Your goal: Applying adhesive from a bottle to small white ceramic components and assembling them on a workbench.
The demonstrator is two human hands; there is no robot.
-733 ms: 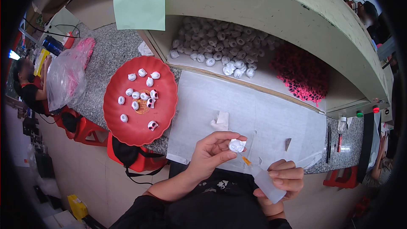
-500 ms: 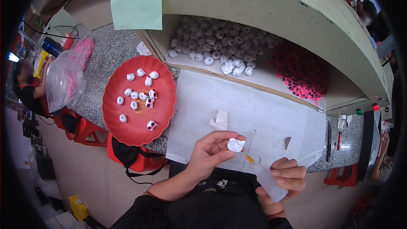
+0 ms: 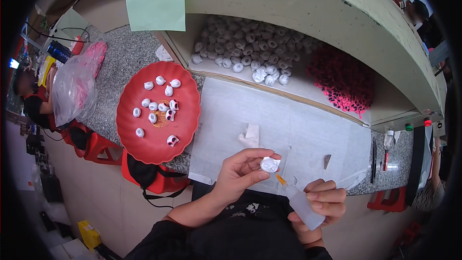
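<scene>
My left hand (image 3: 235,174) pinches a small white rounded piece (image 3: 270,164), shaped like a little head, between thumb and fingers. My right hand (image 3: 330,201) is wrapped round a translucent white squeeze bottle (image 3: 304,209). The bottle is tilted, and its orange needle tip (image 3: 281,179) points up at the underside of the piece, very close to it; whether they touch I cannot tell. Left of my hands, a red scalloped plate (image 3: 132,137) holds several similar white pieces, a few of them with pink and black parts.
White paper (image 3: 317,130) covers the bench, with a crumpled white cloth (image 3: 250,136) and a small dark scrap (image 3: 327,161) on it. Beyond, a shelf bin holds many white pieces (image 3: 240,43) and a heap of pink-and-black bits (image 3: 341,82). Another person (image 3: 36,106) sits far left.
The white piece and the bottle tip have shifted very slightly; both hands keep their holds. At the far right, a co-worker's arm has moved.
</scene>
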